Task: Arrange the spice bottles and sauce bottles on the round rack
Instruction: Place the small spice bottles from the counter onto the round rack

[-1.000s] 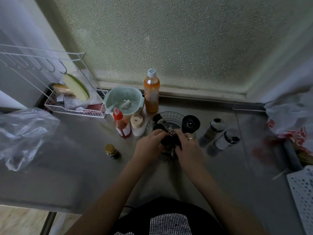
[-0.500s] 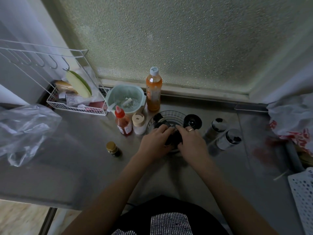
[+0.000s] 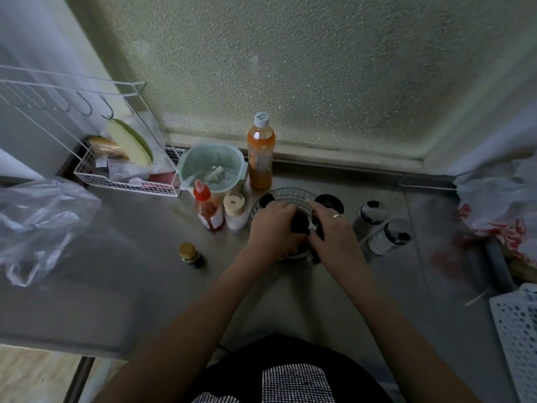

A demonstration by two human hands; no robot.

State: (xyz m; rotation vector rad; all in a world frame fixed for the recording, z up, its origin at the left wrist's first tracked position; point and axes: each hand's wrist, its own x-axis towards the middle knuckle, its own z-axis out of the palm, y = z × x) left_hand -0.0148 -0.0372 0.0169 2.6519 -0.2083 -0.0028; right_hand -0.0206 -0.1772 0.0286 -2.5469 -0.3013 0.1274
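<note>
Round rack [image 3: 286, 196] sits mid-frame; left hand [image 3: 271, 228] and right hand [image 3: 334, 232] both curl closed around a black-capped bottle [image 3: 299, 223] on it.

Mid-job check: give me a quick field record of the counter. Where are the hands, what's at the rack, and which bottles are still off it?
left hand: on a black-capped bottle at the round rack
right hand: on the same cluster of dark bottles; exact grip hidden
left of rack: red sauce bottle, beige-capped jar
behind rack: orange bottle
right of rack: two steel shakers
apart, near side: gold-capped bottle
</note>
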